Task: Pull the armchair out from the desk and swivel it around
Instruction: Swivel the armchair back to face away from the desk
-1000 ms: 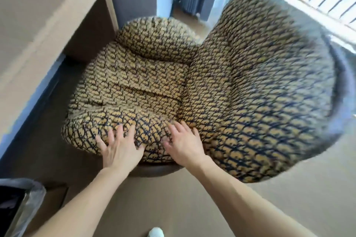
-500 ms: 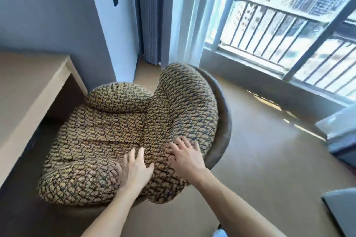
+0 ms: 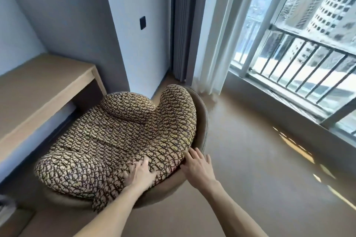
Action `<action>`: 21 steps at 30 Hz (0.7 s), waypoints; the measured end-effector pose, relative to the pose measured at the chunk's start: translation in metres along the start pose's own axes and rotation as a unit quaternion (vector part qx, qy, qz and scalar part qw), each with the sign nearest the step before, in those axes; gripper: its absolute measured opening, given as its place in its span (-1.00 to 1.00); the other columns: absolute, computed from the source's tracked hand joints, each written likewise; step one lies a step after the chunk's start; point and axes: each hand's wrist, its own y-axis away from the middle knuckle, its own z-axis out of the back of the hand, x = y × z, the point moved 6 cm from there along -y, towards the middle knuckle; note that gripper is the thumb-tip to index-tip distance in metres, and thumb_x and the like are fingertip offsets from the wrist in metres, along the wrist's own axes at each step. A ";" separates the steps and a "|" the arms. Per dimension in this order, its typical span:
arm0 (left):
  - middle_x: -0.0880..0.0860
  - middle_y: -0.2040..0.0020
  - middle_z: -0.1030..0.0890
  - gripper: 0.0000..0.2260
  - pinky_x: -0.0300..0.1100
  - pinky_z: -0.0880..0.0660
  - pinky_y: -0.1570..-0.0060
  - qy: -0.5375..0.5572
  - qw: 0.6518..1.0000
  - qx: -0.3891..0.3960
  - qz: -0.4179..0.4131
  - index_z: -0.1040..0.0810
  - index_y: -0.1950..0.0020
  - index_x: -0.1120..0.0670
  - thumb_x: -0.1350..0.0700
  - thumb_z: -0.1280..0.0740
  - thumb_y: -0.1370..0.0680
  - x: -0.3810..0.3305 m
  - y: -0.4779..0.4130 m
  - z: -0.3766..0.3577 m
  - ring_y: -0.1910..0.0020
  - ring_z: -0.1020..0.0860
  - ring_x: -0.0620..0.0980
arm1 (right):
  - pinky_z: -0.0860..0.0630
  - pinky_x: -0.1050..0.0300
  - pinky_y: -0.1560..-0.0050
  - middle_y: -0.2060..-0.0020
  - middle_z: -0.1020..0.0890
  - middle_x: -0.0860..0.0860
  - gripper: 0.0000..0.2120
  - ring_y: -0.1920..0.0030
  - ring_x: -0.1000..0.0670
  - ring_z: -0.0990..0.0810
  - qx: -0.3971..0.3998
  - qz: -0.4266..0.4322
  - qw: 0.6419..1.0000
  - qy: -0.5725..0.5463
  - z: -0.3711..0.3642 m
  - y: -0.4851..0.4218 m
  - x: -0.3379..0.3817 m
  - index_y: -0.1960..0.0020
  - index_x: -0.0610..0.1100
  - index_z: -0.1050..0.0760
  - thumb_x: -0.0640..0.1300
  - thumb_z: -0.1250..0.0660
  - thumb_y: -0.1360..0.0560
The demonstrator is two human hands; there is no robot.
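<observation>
The armchair point(image 3: 119, 140) has a yellow and dark patterned cushion in a brown round shell. It stands on the floor beside the desk point(image 3: 38, 90), with its seat facing the desk and its backrest toward the window side. My left hand point(image 3: 141, 174) lies palm down on the near padded armrest, fingers spread. My right hand point(image 3: 198, 165) is at the near rim of the shell, where the backrest begins. Its fingers are apart and the fingertips touch the cushion's edge. Neither hand wraps around anything.
A grey-blue wall pillar point(image 3: 134, 31) with a dark switch stands behind the chair. Curtains point(image 3: 185, 25) hang by it. A large window with a railing point(image 3: 300, 59) runs along the right. Open tan floor point(image 3: 250, 159) lies right of the chair. A grey object point(image 3: 5, 209) sits at the lower left.
The chair has turned, its backrest swinging away toward the window side. My view has risen and pulled back. My right hand slid from the backrest cushion to the shell's rim.
</observation>
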 end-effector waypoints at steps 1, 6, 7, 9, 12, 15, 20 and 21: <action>-0.01 -0.59 -0.33 -0.36 0.29 -0.05 -0.54 0.006 1.000 -0.001 0.002 -0.18 -0.59 -0.16 -0.24 -0.27 -0.54 -0.013 -0.002 -0.001 -0.55 -0.28 0.11 | -0.04 -0.28 -0.60 -0.64 -0.16 0.05 -0.45 -0.66 -0.06 -0.02 0.007 0.014 1.000 0.002 0.005 -0.003 -0.009 -0.61 0.05 -0.13 0.12 -0.12 -0.66; 0.05 -0.61 -0.30 -0.33 0.35 -0.05 -0.55 0.004 1.000 -0.014 0.010 -0.13 -0.63 -0.10 -0.24 -0.27 -0.58 -0.076 -0.028 0.001 -0.55 -0.29 0.13 | -0.07 -0.27 -0.59 -0.64 -0.17 0.03 -0.45 -0.65 -0.05 -0.04 0.023 0.059 0.998 0.014 0.024 -0.031 -0.054 -0.62 0.05 -0.14 0.12 -0.12 -0.67; 0.07 -0.62 -0.28 -0.33 0.37 -0.01 -0.56 0.007 1.000 -0.018 0.010 -0.12 -0.63 -0.09 -0.22 -0.27 -0.58 -0.089 -0.037 0.001 -0.57 -0.27 0.14 | -0.06 -0.28 -0.60 -0.64 -0.18 0.04 -0.45 -0.65 -0.03 -0.05 0.024 0.066 0.997 0.012 0.028 -0.041 -0.063 -0.61 0.05 -0.14 0.12 -0.12 -0.67; 0.09 -0.61 -0.30 -0.34 0.38 -0.02 -0.56 0.012 1.000 -0.026 0.012 -0.14 -0.63 -0.09 -0.21 -0.26 -0.59 -0.113 -0.057 0.000 -0.56 -0.28 0.15 | -0.05 -0.29 -0.60 -0.64 -0.18 0.05 -0.46 -0.65 -0.01 -0.04 0.025 0.076 0.997 0.005 0.034 -0.063 -0.082 -0.61 0.05 -0.16 0.11 -0.13 -0.66; 0.11 -0.59 -0.32 -0.38 0.37 -0.07 -0.55 0.018 0.998 -0.049 0.021 -0.14 -0.63 -0.09 -0.23 -0.22 -0.61 -0.150 -0.094 -0.003 -0.53 -0.33 0.16 | -0.05 -0.28 -0.61 -0.64 -0.17 0.06 -0.45 -0.66 0.00 -0.03 0.023 0.096 0.995 0.015 0.041 -0.103 -0.115 -0.61 0.05 -0.16 0.10 -0.13 -0.66; 0.10 -0.61 -0.29 -0.40 0.37 -0.02 -0.55 0.036 0.996 -0.062 0.050 -0.12 -0.64 -0.11 -0.27 -0.11 -0.64 -0.176 -0.121 -0.018 -0.56 -0.28 0.16 | -0.04 -0.26 -0.61 -0.64 -0.17 0.07 -0.47 -0.66 -0.02 -0.03 0.039 0.115 0.992 0.024 0.046 -0.138 -0.148 -0.61 0.08 -0.16 0.13 -0.11 -0.67; 0.16 -0.61 -0.27 -0.29 0.40 0.05 -0.53 -0.007 0.989 -0.076 0.128 -0.03 -0.65 -0.02 -0.38 0.04 -0.60 -0.203 -0.132 -0.050 -0.59 -0.16 0.26 | -0.04 -0.27 -0.61 -0.65 -0.16 0.06 -0.46 -0.66 -0.04 -0.02 0.085 0.167 0.980 0.069 0.062 -0.186 -0.192 -0.60 0.09 -0.14 0.16 -0.13 -0.66; 0.17 -0.61 -0.27 -0.26 0.39 0.06 -0.53 -0.012 0.986 -0.086 0.142 -0.03 -0.65 -0.01 -0.40 0.06 -0.59 -0.210 -0.134 -0.050 -0.60 -0.16 0.25 | -0.05 -0.26 -0.61 -0.65 -0.16 0.05 -0.45 -0.67 -0.04 -0.02 0.088 0.177 0.977 0.078 0.070 -0.199 -0.197 -0.60 0.09 -0.14 0.16 -0.13 -0.66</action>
